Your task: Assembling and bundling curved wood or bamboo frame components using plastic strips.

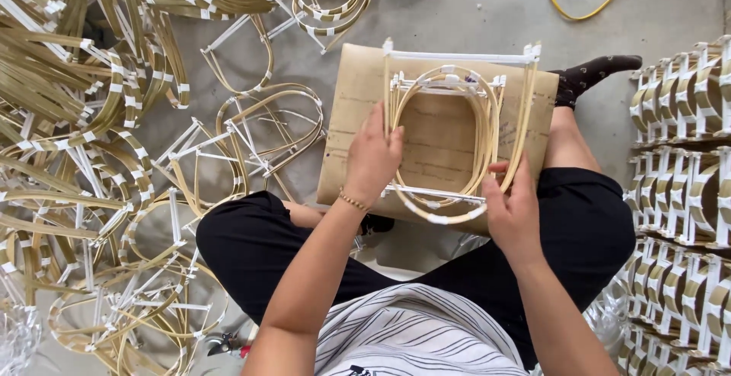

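A frame of bent bamboo strips and white plastic rods (457,136) lies on a brown cardboard board (358,117) resting across my lap. My left hand (371,159) presses on the frame's left side, fingers curled over the strips. At the lower right corner my right hand (512,212) pinches the strips between thumb and fingers. A thin bracelet circles my left wrist. I sit cross-legged in black trousers, one dark sock (598,71) showing beyond the board.
A large heap of similar bamboo-and-rod frames (99,155) covers the grey floor on the left. Neat stacks of finished frames (685,193) stand along the right edge. A yellow loop (586,3) lies at the top; small pliers (225,342) lie by my left knee.
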